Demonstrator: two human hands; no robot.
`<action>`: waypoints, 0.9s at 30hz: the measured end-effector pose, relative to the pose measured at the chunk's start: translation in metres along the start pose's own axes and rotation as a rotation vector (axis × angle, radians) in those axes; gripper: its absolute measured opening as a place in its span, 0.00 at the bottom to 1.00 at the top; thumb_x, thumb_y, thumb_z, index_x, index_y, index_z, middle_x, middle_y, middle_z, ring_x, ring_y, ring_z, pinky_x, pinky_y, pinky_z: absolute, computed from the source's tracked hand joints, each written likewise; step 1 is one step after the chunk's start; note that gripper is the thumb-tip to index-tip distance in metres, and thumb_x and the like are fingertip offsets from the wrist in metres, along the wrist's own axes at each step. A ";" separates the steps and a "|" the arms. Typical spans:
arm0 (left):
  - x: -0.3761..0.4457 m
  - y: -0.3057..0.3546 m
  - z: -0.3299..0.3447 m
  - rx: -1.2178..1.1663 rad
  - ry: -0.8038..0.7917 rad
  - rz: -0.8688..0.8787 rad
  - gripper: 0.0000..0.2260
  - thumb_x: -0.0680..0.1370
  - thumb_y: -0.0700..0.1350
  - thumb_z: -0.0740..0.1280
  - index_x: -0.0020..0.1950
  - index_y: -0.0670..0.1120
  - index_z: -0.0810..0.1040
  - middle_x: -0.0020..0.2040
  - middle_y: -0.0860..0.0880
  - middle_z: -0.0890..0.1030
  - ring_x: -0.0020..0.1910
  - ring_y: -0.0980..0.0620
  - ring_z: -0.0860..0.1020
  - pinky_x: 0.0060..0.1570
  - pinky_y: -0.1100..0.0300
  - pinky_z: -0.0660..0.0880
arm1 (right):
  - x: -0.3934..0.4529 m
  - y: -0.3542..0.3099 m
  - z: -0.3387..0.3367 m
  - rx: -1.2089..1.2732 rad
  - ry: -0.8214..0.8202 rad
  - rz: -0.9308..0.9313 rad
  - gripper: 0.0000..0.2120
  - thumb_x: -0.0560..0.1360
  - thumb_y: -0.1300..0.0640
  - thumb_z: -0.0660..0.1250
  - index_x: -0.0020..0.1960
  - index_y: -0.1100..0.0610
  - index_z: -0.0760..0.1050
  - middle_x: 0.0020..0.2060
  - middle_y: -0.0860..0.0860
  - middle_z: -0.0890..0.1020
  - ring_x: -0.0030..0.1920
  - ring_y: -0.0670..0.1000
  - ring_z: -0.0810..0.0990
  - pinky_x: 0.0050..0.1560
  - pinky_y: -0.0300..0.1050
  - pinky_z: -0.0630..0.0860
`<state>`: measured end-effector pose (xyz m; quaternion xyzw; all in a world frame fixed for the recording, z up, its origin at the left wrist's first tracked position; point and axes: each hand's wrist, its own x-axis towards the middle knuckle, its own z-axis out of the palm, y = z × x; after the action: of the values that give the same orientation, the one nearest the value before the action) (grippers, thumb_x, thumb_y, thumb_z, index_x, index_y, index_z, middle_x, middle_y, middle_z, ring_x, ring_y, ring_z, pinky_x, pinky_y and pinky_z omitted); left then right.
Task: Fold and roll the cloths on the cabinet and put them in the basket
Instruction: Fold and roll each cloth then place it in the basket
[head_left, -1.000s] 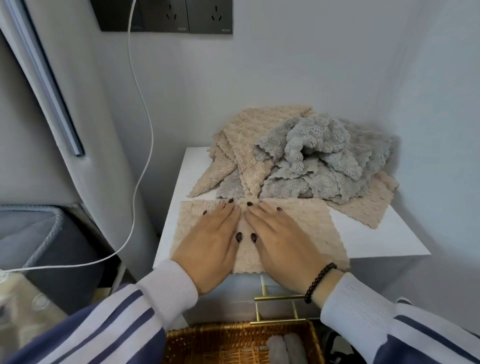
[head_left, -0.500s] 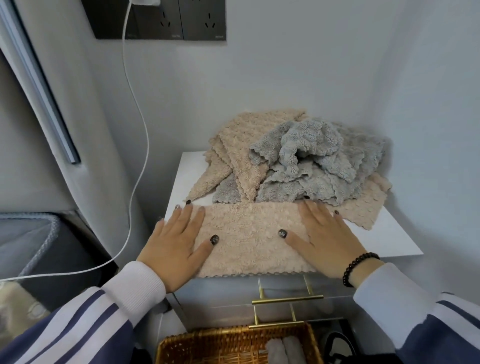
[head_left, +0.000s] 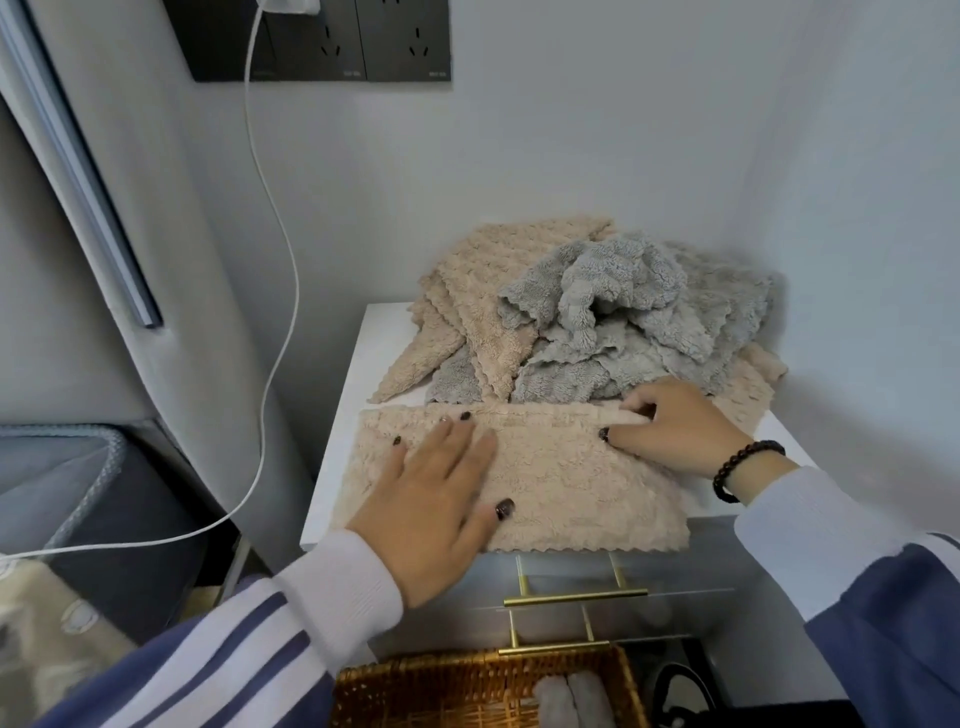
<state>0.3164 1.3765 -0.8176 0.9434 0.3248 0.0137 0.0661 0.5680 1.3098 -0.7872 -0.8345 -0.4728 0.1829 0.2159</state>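
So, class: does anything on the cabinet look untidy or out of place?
Yes. Behind the flat beige cloth, beige and grey cloths lie crumpled in a loose heap on the cabinet, unfolded.

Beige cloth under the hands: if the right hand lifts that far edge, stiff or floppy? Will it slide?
Probably floppy: the beige cloth lies limp and its front edge droops over the cabinet front. Likely light, since the right hand pinches up its far edge with fingertips alone. Its fluffy pile looks grippy, yet the left hand pressing flat suggests it could slide.
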 end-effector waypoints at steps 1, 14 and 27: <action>0.005 0.003 0.004 0.034 -0.024 0.009 0.36 0.69 0.65 0.29 0.77 0.55 0.35 0.77 0.53 0.36 0.75 0.54 0.35 0.73 0.49 0.36 | -0.001 0.000 -0.004 0.040 0.002 -0.003 0.11 0.70 0.55 0.72 0.45 0.63 0.78 0.39 0.51 0.76 0.37 0.48 0.73 0.35 0.41 0.68; 0.025 0.031 0.000 -0.101 -0.036 0.023 0.27 0.81 0.60 0.44 0.78 0.54 0.43 0.79 0.54 0.45 0.77 0.55 0.42 0.75 0.49 0.41 | -0.012 0.008 -0.045 0.500 0.181 0.185 0.11 0.73 0.58 0.71 0.53 0.54 0.72 0.34 0.53 0.78 0.27 0.51 0.73 0.27 0.44 0.70; -0.008 0.018 -0.008 -0.347 0.111 -0.003 0.22 0.82 0.53 0.53 0.75 0.52 0.59 0.71 0.55 0.68 0.72 0.55 0.64 0.70 0.65 0.58 | -0.028 -0.084 -0.035 0.754 0.082 0.013 0.10 0.74 0.66 0.67 0.53 0.59 0.72 0.28 0.54 0.78 0.20 0.49 0.76 0.21 0.38 0.71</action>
<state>0.3204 1.3587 -0.8073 0.9151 0.3220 0.1214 0.2100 0.5125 1.3173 -0.7098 -0.7061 -0.3581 0.3116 0.5254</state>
